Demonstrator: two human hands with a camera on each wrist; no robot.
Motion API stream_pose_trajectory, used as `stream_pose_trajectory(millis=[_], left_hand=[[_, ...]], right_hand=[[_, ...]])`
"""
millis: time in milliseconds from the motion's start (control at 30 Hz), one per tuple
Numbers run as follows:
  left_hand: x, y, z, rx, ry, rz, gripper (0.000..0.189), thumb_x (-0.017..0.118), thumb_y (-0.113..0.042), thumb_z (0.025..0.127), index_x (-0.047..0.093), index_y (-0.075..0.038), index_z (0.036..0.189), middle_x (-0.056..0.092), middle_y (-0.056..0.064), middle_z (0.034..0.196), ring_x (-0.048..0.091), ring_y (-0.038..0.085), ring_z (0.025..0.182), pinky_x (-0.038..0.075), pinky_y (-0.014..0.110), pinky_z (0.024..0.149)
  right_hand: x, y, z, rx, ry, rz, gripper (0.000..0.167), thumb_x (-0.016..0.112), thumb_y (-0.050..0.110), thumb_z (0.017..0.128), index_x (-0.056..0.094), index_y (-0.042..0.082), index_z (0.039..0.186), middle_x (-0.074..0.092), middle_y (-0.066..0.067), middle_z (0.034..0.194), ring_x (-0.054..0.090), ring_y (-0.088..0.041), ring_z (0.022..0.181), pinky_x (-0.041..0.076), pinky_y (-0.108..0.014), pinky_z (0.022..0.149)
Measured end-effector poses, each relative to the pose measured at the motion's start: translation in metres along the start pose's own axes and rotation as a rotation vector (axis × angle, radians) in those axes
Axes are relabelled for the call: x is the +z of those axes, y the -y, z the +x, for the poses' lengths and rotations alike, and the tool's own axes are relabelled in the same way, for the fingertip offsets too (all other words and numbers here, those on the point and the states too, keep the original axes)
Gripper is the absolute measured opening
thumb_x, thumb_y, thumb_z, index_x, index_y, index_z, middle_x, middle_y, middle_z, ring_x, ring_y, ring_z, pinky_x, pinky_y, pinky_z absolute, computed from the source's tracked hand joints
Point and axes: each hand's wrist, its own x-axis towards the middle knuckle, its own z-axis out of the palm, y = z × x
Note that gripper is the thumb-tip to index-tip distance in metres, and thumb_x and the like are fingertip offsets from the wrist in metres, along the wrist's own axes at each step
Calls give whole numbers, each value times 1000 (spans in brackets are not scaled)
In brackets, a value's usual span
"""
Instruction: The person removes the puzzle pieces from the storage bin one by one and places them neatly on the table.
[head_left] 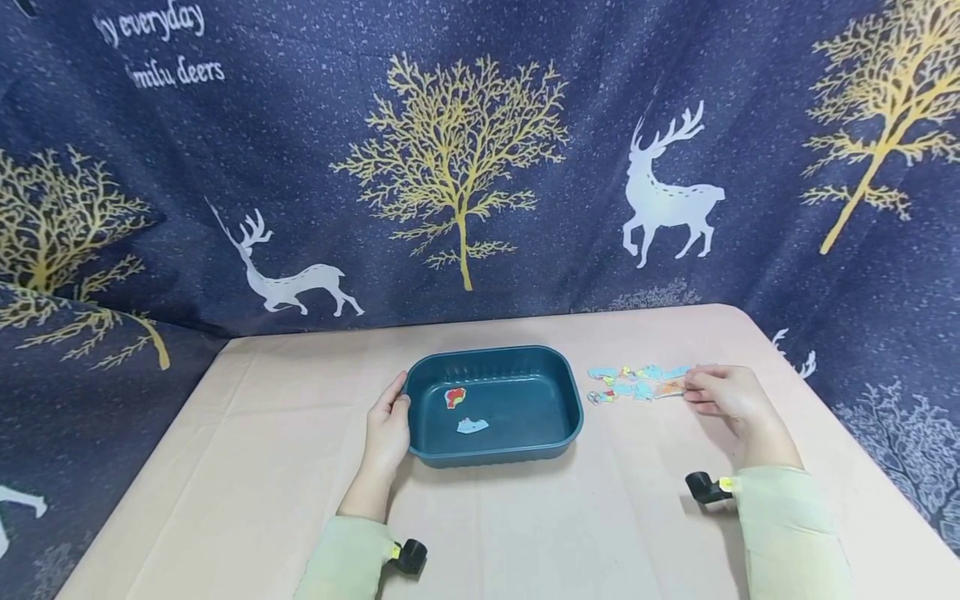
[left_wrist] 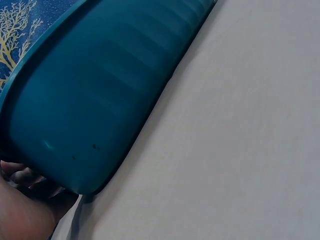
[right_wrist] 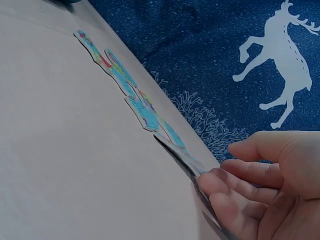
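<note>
A dark teal plastic basin (head_left: 525, 408) sits mid-table, and my left hand (head_left: 387, 429) grips its left rim, thumb on the inner side. Inside lie a red-and-yellow puzzle piece (head_left: 455, 398) and a pale blue puzzle piece (head_left: 472, 426), apart from each other. To the basin's right, several colourful flat puzzle pieces (head_left: 641, 391) lie in two rough rows. My right hand (head_left: 726, 396) is at the right end of these rows, its fingertips pinching an orange-and-blue puzzle piece (head_left: 670, 388). The right wrist view shows that piece nearly edge-on, partly hidden by the fingers (right_wrist: 225, 185).
A pale cloth covers the table (head_left: 247, 467). Behind it hangs a dark blue curtain (head_left: 525, 275) printed with deer and trees. Small black cameras (head_left: 708, 487) are strapped at both wrists, over light green sleeves (head_left: 787, 525).
</note>
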Motion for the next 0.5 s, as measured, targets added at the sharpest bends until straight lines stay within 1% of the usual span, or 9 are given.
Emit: stream_pose_trajectory(millis=[233, 400, 433, 500], left_hand=[[-1, 0, 1, -3, 10, 6, 44, 37, -9, 99, 40, -5, 143, 37, 10, 150, 30, 26, 142, 24, 43, 118], [-1, 1, 1, 1, 13, 5, 44, 37, -9, 99, 40, -4, 143, 37, 10, 150, 29, 26, 142, 24, 43, 118], [-1, 1, 1, 3, 13, 7, 44, 37, -9, 99, 40, -4, 143, 38, 10, 150, 30, 26, 142, 25, 43, 118], [0, 1, 0, 2, 13, 7, 44, 37, -9, 99, 41, -4, 143, 38, 10, 150, 30, 27, 142, 25, 43, 118]], right_hand=[[-1, 2, -2, -5, -5, -14, 58, 48, 16, 95, 28, -19, 137, 66, 17, 76, 67, 0, 70, 59, -22, 66], [2, 6, -3, -21, -2, -22, 58, 50, 19, 95, 32, -18, 136, 67, 14, 77, 67, -2, 71, 59, -23, 68], [3, 7, -3, -19, -5, -13, 57, 52, 20, 95, 35, -18, 134, 68, 12, 77, 68, -4, 71, 59, -24, 67], [4, 10, -4, -29, 11, -14, 56, 52, 20, 95, 36, -18, 133, 68, 12, 77, 68, -5, 71, 59, -24, 67]])
